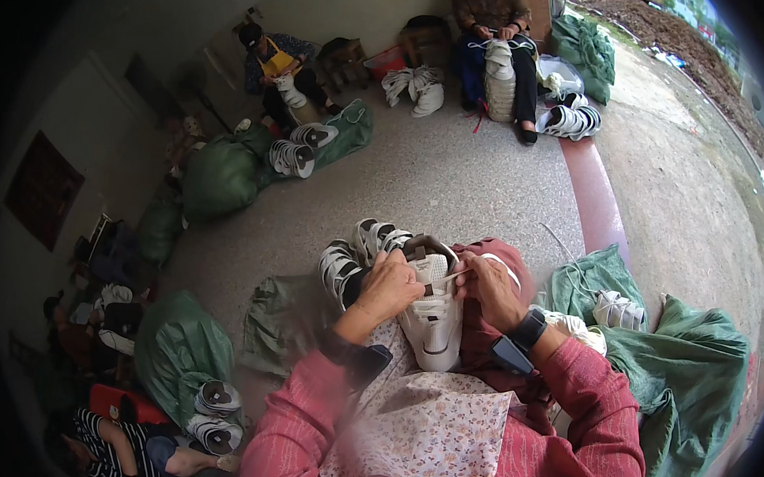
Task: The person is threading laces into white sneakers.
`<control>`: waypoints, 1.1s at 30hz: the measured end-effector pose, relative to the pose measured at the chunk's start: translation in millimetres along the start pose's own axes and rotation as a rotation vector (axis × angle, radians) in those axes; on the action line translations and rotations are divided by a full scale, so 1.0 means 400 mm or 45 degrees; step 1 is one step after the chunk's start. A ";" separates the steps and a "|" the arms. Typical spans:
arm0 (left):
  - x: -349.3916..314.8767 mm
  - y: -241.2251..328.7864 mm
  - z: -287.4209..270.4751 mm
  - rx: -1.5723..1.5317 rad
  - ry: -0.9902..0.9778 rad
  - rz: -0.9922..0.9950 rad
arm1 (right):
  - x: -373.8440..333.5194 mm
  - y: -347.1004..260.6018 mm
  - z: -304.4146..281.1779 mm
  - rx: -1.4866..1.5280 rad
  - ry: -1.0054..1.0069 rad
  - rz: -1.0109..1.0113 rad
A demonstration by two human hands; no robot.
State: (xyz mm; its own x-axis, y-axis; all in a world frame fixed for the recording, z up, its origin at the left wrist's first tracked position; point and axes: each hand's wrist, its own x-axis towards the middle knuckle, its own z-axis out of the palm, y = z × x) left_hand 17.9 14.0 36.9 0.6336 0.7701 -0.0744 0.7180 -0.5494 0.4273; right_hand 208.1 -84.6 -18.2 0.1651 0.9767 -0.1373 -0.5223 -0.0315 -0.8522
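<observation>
A white sneaker [433, 332] with a dark collar lies across my lap, its toe toward me. My left hand [390, 286] is closed on the sneaker's left edge beside the tongue, with the fingertips partly hidden. In a pinch, my right hand [493, 289] holds a pale shoelace [445, 278], drawn taut across the tongue from a dark loop near my left fingers. More white sneakers with dark stripes [339, 266] are stacked just beyond my left hand. A floral apron [428, 422] covers my lap.
Green sacks [687, 358] lie to my right, with white laces [618, 310] on one. Another green sack [184, 349] and stacked shoes [217, 411] stand at left. Across the speckled floor, seated people [496, 37] handle shoes. A paved strip [662, 167] runs along the right.
</observation>
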 end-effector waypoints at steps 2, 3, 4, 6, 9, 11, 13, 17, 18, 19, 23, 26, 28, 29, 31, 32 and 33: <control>0.000 -0.002 -0.004 0.056 -0.001 0.061 | -0.004 0.005 -0.019 -0.093 0.031 -0.075; 0.000 -0.003 -0.005 0.107 0.001 0.125 | -0.006 0.005 -0.023 -0.193 0.063 -0.154; -0.009 -0.012 -0.013 0.108 0.003 0.121 | -0.018 0.007 -0.027 -0.289 0.064 -0.241; -0.030 -0.043 -0.043 -0.218 -0.112 0.387 | -0.033 0.004 -0.046 -0.139 0.109 -0.173; -0.106 -0.103 -0.048 -0.575 -0.162 0.515 | -0.064 -0.046 -0.083 0.377 0.192 -0.011; -0.179 -0.132 -0.052 -0.882 -0.187 0.318 | -0.097 -0.070 -0.180 0.717 0.060 -0.134; -0.250 -0.184 -0.060 -1.185 -0.202 0.107 | -0.157 -0.111 -0.264 0.953 0.084 -0.312; -0.360 -0.362 -0.045 -1.225 0.030 -0.377 | -0.272 -0.109 -0.480 1.107 0.081 -0.527; -0.375 -0.401 -0.035 -1.050 0.103 -0.510 | -0.293 -0.109 -0.515 1.050 0.176 -0.522; -0.382 -0.435 -0.021 -1.059 0.110 -0.505 | -0.311 -0.109 -0.536 0.993 0.273 -0.520; -0.370 -0.443 -0.017 -0.352 0.122 -0.440 | -0.340 -0.082 -0.584 0.753 0.600 -0.381; -0.284 -0.290 -0.058 0.010 0.502 0.087 | -0.339 -0.025 -0.696 0.854 0.651 -0.133; -0.210 -0.164 -0.094 -0.247 0.433 0.365 | -0.301 -0.010 -0.726 0.865 0.804 -0.121; -0.177 -0.109 -0.099 -0.313 0.397 0.463 | -0.268 -0.013 -0.714 0.869 0.922 -0.125; -0.125 -0.031 -0.089 -0.396 0.333 0.623 | -0.186 -0.016 -0.697 0.857 0.808 -0.333; -0.095 -0.003 -0.077 -0.421 0.294 0.699 | -0.150 -0.039 -0.684 0.786 0.490 -0.279; -0.061 0.024 -0.063 -0.429 0.289 0.710 | -0.118 -0.059 -0.677 0.712 0.185 -0.227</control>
State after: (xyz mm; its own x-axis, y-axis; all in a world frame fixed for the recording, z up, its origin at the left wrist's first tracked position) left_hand 2.1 -1.7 65.7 0.7799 0.4705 0.4127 0.1501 -0.7808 0.6064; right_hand 439.3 -187.7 -128.3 0.3822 0.9165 -0.1179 -0.8303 0.2846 -0.4792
